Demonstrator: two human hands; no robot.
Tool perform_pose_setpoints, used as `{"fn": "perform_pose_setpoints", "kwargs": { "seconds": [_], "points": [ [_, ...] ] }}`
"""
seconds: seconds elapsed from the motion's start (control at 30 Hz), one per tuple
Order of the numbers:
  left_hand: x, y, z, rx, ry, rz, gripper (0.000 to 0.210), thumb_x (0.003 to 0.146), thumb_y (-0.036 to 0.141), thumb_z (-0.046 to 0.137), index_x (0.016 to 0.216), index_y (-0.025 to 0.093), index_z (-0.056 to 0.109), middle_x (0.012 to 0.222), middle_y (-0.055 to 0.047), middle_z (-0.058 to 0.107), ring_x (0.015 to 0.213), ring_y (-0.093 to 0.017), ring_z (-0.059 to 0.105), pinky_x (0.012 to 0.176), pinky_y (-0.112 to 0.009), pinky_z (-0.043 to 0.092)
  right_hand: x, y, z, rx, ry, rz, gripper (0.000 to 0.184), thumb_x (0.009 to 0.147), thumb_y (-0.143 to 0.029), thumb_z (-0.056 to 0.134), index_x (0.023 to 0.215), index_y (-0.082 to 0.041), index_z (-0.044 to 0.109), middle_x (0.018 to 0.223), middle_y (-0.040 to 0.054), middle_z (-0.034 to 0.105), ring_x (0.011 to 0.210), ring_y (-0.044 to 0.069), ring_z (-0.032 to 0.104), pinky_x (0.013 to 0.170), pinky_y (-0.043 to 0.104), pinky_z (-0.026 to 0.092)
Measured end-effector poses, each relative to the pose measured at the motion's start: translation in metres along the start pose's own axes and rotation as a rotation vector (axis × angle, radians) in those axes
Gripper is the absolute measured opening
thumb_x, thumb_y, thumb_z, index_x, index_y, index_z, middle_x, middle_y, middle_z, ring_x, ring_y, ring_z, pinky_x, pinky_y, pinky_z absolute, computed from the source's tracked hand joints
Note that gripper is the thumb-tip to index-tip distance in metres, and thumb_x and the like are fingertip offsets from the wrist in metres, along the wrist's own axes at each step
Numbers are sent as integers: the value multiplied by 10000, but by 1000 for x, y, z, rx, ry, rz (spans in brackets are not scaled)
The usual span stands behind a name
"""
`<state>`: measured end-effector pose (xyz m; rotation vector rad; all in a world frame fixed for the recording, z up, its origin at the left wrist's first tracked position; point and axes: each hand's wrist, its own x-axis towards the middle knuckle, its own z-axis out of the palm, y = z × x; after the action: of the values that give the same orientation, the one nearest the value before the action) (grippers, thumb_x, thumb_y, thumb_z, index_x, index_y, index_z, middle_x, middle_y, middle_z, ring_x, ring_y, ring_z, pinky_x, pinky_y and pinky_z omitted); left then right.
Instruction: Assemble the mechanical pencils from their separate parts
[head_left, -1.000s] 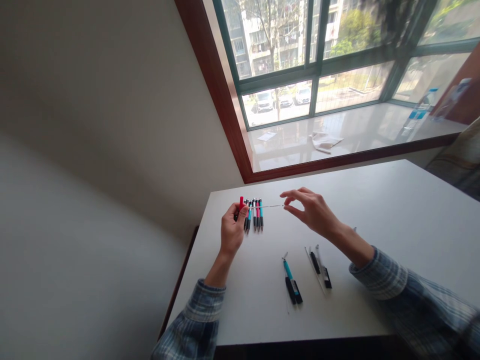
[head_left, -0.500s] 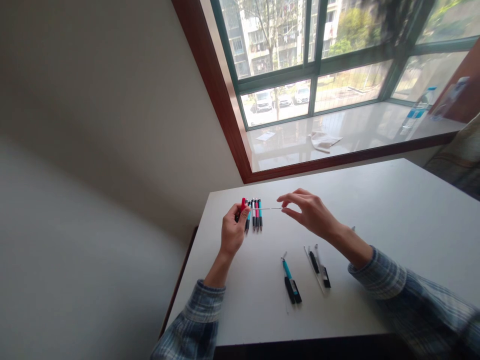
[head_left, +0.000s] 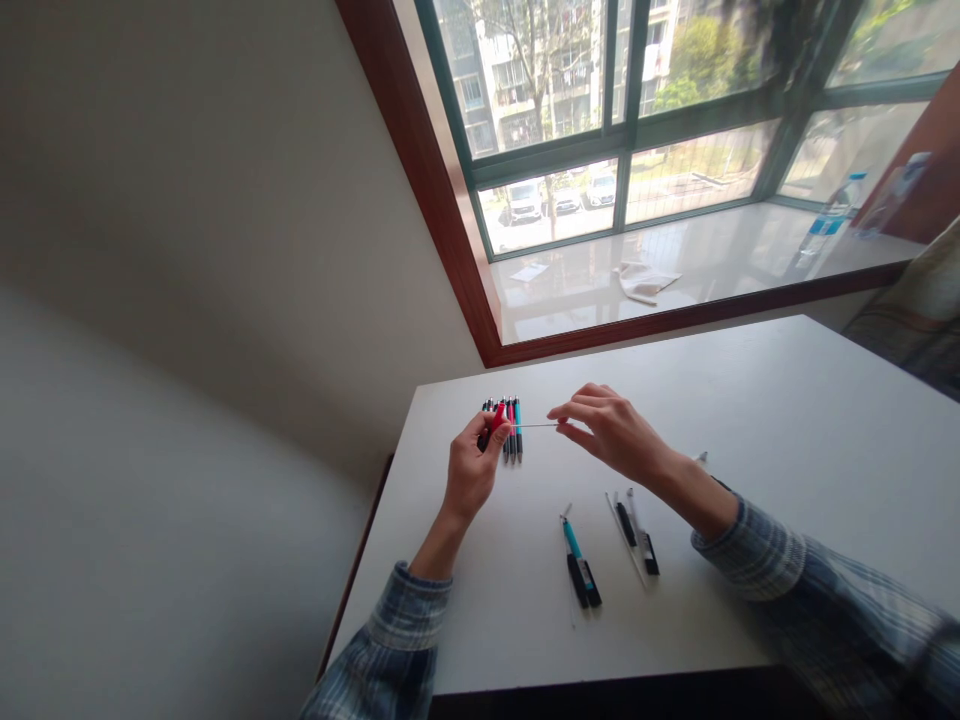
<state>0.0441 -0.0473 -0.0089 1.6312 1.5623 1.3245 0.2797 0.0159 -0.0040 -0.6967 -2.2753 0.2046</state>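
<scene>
My left hand [head_left: 472, 468] is closed around a red pen barrel [head_left: 499, 412], held above the table. A thin pen refill [head_left: 535, 425] stretches sideways from the barrel to my right hand [head_left: 611, 428], whose thumb and fingertips pinch its far end. Behind my left hand lies a row of several click pens [head_left: 517, 432] in black, red and blue, partly covered by the hand. Nearer to me rests a blue pen barrel [head_left: 572, 538] with black pen parts [head_left: 578, 580] beside it. To its right are a white pen barrel [head_left: 637, 517], black pieces and a slim refill [head_left: 625, 540].
The white table [head_left: 510, 620] ends at a dark front edge. Behind it is a window sill [head_left: 570, 290] with a crumpled cloth [head_left: 646, 282], a slip of paper [head_left: 529, 272] and a water bottle [head_left: 829, 220]. A small light piece [head_left: 701, 457] shows behind my right forearm.
My left hand has moved slightly right with the red barrel, so less of the refill shows between the hands. My right hand has shifted slightly left and down.
</scene>
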Motion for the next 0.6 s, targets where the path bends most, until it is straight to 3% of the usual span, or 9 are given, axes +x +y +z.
{"fn": "perform_pose_setpoints", "kwargs": {
  "seconds": [0.37, 0.6],
  "points": [
    [1, -5, 1, 76, -12, -56, 340, 902, 517, 697, 926, 182, 745, 744, 2, 640, 638, -132, 491, 594, -245, 395, 1, -2, 0, -20, -23, 65, 102, 1003, -211, 654, 967, -202, 749, 948, 55, 777, 924, 233, 638, 844, 384, 503],
    [-1, -18, 0, 211, 39, 18, 344, 903, 503, 701, 1036, 206, 810, 899, -50, 774, 795, -191, 662, 702, -279, 497, 0, 10, -6, -177, 103, 102, 88, 997, -205, 657, 948, -214, 729, 971, 46, 772, 1038, 267, 601, 919, 431, 440]
  ]
}}
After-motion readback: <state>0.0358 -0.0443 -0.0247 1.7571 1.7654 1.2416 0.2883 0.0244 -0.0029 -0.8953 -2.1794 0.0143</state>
